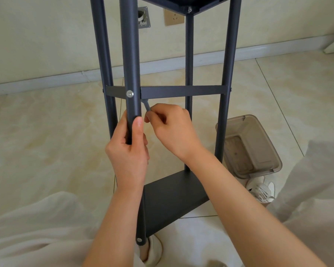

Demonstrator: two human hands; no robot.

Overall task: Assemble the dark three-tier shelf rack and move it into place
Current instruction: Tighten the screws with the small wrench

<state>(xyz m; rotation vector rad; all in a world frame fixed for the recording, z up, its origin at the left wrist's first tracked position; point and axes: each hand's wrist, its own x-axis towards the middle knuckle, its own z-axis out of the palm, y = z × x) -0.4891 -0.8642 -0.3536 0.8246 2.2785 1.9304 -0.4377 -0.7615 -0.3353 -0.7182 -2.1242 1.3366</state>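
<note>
The dark shelf rack stands upright on the tiled floor right in front of me, with four dark posts, a middle tier seen edge-on and a bottom tier. My left hand grips the near post just below a silver screw head. My right hand pinches a small grey wrench that reaches up under the middle tier behind that post. The wrench's tip is hidden by the post and shelf edge.
A translucent grey plastic bin sits on the floor right of the rack, beside a white shoe. My slippered foot is at the rack's near bottom corner. The wall with a socket and baseboard lies behind.
</note>
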